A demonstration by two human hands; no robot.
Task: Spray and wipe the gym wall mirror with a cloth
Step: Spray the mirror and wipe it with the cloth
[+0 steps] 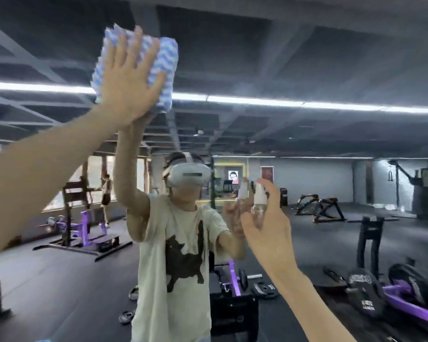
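The wall mirror (331,70) fills the whole view and reflects the gym and the person who wears the headset. My left hand (129,82) is raised high at the upper left, palm flat, pressing a folded blue-and-white wavy cloth (167,67) against the glass. My right hand (269,233) is lower, right of centre, wrapped around a small clear spray bottle (259,201) with a white top, held close to the mirror. The bottle's lower part is hidden by my fingers.
In the reflection, purple-and-black weight machines (84,230) stand at the left and at the lower right (393,292). A bench and weight plates (235,285) lie behind the person. Another person (106,191) stands far back by the windows.
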